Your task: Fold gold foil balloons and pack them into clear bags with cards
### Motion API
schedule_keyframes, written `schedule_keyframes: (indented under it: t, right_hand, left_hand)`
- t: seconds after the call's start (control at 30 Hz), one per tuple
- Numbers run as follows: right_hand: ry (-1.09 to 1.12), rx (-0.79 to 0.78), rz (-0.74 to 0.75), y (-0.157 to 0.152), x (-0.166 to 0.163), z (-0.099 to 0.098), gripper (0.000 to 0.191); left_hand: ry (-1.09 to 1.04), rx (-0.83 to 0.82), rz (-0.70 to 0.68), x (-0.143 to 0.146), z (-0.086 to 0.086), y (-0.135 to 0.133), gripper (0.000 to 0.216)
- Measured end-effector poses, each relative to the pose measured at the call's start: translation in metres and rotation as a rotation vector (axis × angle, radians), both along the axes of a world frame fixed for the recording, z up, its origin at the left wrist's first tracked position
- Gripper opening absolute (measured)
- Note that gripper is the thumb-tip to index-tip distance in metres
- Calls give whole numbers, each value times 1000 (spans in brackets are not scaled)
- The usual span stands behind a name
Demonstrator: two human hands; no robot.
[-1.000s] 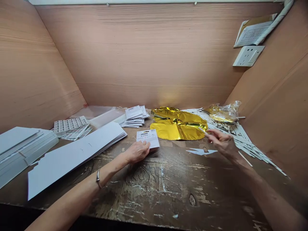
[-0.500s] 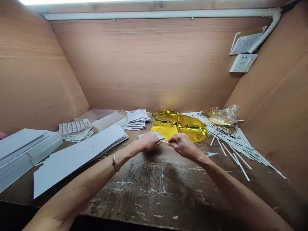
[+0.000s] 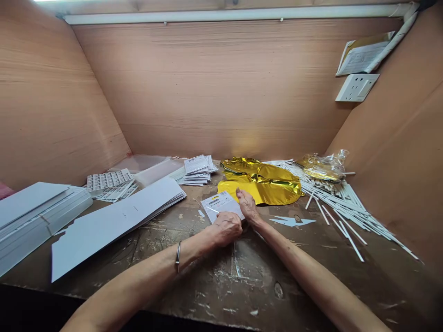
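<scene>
A small white printed card [image 3: 219,204] lies on the worn wooden table [image 3: 242,281], just in front of a crumpled gold foil balloon [image 3: 263,182]. My left hand [image 3: 226,228] is curled, its fingers closed on the card's near edge. Along the card's right edge lies my right hand [image 3: 247,205], fingers stretched out and resting flat on it, next to the foil. A thin white stick [image 3: 211,210] appears to lie across the card's left part.
Several white sticks [image 3: 342,207] fan out at the right, beside a clear bag with gold foil [image 3: 321,167]. A stack of printed cards [image 3: 197,169], label sheets [image 3: 109,182] and long white boards [image 3: 114,219] lie at the left. Wooden walls enclose three sides; a socket [image 3: 356,86] hangs on the right wall.
My right hand picked a white stick from the pile at the right and brought it to the card. Both hands now rest on the card, which has shifted nearer to me.
</scene>
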State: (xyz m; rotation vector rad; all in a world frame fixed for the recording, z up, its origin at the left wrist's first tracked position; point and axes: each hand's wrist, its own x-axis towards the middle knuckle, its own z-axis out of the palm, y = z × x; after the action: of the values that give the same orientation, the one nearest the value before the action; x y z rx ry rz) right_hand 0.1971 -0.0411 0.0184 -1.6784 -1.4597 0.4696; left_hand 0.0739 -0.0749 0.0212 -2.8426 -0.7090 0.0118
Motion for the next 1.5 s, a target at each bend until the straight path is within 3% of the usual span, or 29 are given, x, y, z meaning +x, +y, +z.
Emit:
schedule_keyframes:
  t: [0.1,0.2,0.3,0.43,0.57,0.7,0.8,0.87,1.03,1.17,1.33,1.5]
  right_hand:
    - [202,-176,65,-10,12,1,41]
    - [525,-365,252,-28,25,5,52]
    - [749,-433,442,-43,31,5,46]
    - [795,-396,408,-47,25,-1,29]
    - [770,-347,308,-44,13,-6,24]
    - [740,-348,387,-47,12,-8,19]
    - [578,-479,465,-47,17,-8,18]
    - [329,-466,518,-46,20,-6,17]
    - [-547,-114,693,-45,22,1,9]
    - [-996,-1,671,-51,22,-4,17]
    - [-1131,104,544,-58,19,-16,17]
    - [-971,339,448,-59,25,-13,19]
  left_hand:
    - [47,133,-6,-12,2,-2,26]
    - [-20,109,21,-22,2,2,24]
    - [-122,49,73,-31,3,9,27]
    - [-231,-49,95,-42,7,19,45]
    - [-359,-132,31,-50,5,24,43]
    - [-369,-340,59,-55,-6,31,41]
    - [-389,-434,82,-58,-16,37,40]
    - [-407,-455,91,-59,-21,40,39]
    - [-427,-472,103,-61,-29,44,40]
    - [-430,-467,120,-60,-30,43,40]
    - [-409,-455,145,-58,-28,41,39]
    - [-387,-442,151,-57,-26,40,38]
